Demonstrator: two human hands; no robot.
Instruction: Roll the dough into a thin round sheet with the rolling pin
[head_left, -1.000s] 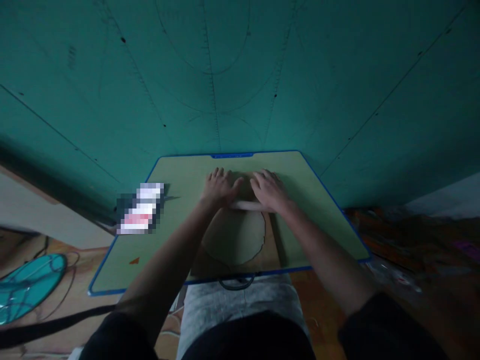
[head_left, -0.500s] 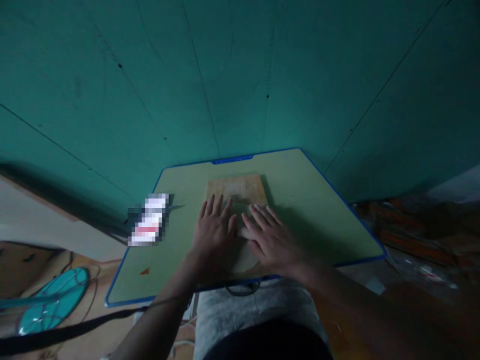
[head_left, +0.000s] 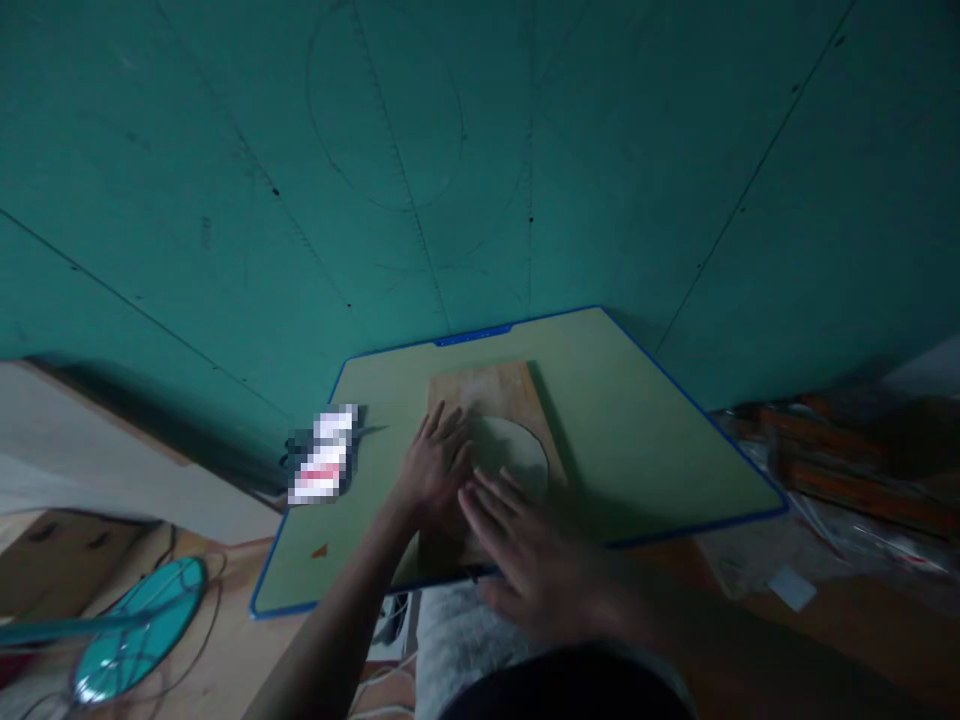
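my left hand lies flat, fingers spread, on the dough round on the wooden board mid-desk, pinning it; my right hand hovers open, blurred, near the board's near edge.

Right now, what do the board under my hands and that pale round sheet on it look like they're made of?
The board looks like wood: a matte tan-brown face with a faint, dusty pale patch, though the dim light hides any grain. The round sheet looks like thin rolled dough: pale, matte, flat, with a soft curved edge. The left hand rests on it; the right hand is blurred beside it.
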